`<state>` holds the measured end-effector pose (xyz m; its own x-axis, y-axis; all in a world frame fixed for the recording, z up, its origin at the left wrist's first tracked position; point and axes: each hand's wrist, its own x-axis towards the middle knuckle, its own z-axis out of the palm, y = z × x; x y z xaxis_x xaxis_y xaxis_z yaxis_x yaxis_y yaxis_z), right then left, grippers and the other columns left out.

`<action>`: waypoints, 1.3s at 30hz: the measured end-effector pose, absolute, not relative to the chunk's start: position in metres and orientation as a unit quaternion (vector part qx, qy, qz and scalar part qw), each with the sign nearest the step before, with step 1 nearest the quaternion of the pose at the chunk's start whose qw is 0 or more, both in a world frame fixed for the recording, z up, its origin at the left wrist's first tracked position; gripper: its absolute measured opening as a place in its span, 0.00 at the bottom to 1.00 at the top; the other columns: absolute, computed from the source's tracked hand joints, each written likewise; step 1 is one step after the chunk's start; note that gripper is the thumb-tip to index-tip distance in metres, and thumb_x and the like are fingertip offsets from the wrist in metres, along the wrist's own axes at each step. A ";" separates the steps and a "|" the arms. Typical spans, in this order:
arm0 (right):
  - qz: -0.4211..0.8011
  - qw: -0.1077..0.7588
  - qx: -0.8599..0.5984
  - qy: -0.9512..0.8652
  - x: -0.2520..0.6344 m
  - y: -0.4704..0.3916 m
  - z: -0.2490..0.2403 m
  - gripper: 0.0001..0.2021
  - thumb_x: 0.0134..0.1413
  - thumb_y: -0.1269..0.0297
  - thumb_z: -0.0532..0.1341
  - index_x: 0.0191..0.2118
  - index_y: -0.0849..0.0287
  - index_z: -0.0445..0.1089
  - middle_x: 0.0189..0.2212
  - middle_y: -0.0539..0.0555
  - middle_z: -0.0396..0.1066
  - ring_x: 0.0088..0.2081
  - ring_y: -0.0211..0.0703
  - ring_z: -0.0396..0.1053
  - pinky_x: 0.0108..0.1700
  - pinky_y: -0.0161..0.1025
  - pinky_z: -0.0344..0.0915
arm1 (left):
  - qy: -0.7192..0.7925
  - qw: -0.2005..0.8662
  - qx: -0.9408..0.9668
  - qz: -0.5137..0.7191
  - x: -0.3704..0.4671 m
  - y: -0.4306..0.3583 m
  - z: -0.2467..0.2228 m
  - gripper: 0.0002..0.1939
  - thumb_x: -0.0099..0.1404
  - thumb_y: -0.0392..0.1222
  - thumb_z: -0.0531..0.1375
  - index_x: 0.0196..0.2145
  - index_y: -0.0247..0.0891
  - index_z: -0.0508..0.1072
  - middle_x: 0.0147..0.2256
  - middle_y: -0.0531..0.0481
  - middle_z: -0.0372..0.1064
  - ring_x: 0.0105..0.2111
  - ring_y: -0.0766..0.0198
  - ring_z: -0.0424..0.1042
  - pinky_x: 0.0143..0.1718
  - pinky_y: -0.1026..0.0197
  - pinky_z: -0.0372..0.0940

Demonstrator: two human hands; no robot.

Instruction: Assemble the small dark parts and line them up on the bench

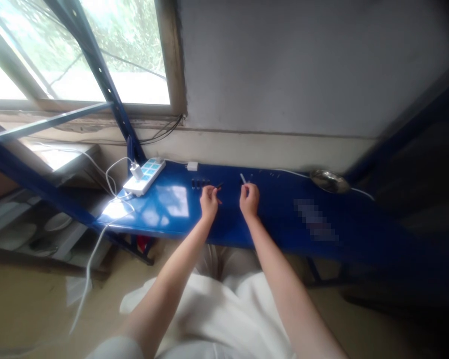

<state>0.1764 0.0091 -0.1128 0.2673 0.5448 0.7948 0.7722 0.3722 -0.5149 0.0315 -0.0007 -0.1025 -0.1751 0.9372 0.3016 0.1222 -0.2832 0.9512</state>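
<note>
My left hand is above the blue table, its fingers pinched on a small dark piece whose kind I cannot make out. Just behind that hand lies a row of several small dark blocks. To the right, my right hand is closed on a slim pale grey stick that points up and away from me. A gap separates the two hands. Tiny bits are scattered on the table beyond my right hand, too small to name.
A white power strip with a plug stands at the left end, its cable hanging down. A white adapter is near the wall. At the back right sits a shiny metal dish. Blue frame posts rise at the left.
</note>
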 end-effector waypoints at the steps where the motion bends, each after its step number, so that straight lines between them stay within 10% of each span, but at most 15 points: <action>1: -0.097 0.569 -0.548 -0.605 0.174 0.010 -0.114 0.11 0.60 0.61 0.47 0.33 0.59 0.63 0.30 0.57 0.66 0.35 0.42 0.64 0.40 0.41 0.62 | 0.490 0.347 0.540 0.590 0.031 0.000 -0.103 0.06 0.65 0.42 0.50 0.37 0.37 0.60 0.37 0.48 0.72 0.16 0.75 0.65 0.19 0.70 0.61; 31: -0.077 0.522 -0.499 -0.687 0.168 -0.003 -0.122 0.13 0.61 0.61 0.45 0.37 0.58 0.65 0.33 0.57 0.69 0.36 0.43 0.66 0.42 0.42 0.63 | 0.513 0.327 0.566 0.556 0.031 0.003 -0.110 0.09 0.66 0.43 0.48 0.41 0.37 0.60 0.37 0.48 0.71 0.16 0.74 0.65 0.21 0.69 0.61; 39: -0.075 0.525 -0.499 -0.685 0.169 -0.003 -0.122 0.13 0.61 0.62 0.45 0.37 0.58 0.65 0.32 0.57 0.69 0.36 0.43 0.66 0.42 0.41 0.63 | 0.469 0.324 0.594 0.567 0.033 0.000 -0.107 0.11 0.67 0.39 0.44 0.47 0.39 0.57 0.50 0.43 0.65 0.22 0.75 0.70 0.30 0.66 0.66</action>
<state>0.1685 -0.0034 -0.1220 0.0498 0.6055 0.7943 0.7631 0.4900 -0.4213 0.0326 0.0000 -0.1069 -0.0839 0.9249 0.3709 0.1900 -0.3505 0.9171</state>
